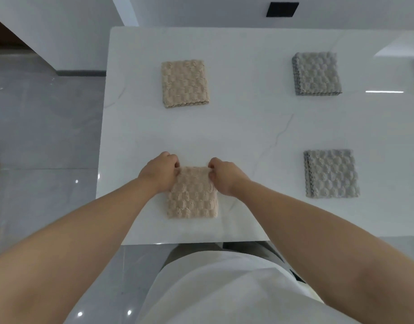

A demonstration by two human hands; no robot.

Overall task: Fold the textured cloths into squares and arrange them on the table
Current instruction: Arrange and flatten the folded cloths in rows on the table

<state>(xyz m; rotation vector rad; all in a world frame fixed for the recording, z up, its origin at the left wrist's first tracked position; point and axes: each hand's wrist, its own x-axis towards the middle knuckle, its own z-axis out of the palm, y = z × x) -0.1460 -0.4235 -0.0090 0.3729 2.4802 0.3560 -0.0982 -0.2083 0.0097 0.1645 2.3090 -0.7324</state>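
So the beige cloth (192,195) being worked on sits on the white marble-look table (248,127), close to the near edge and toward the left side, right in front of the person. It's folded down to almost a square, maybe a touch longer front to back than side to side, so its long axis runs away from the person, with the edges lined up pretty well with the table edge. The texture is a chunky, bumpy checker weave, and it lies flat with the near edge looking neat. The left hand (160,171) has its fingers curled onto the far left corner and the right hand (224,175) does the same on the far right corner, so both are pinching the far edge, with the hands apart from each other. Another beige folded cloth (185,83) lies farther back on the left, and two grey folded cloths (317,73) (331,174) sit well apart on the right, one far and one near.
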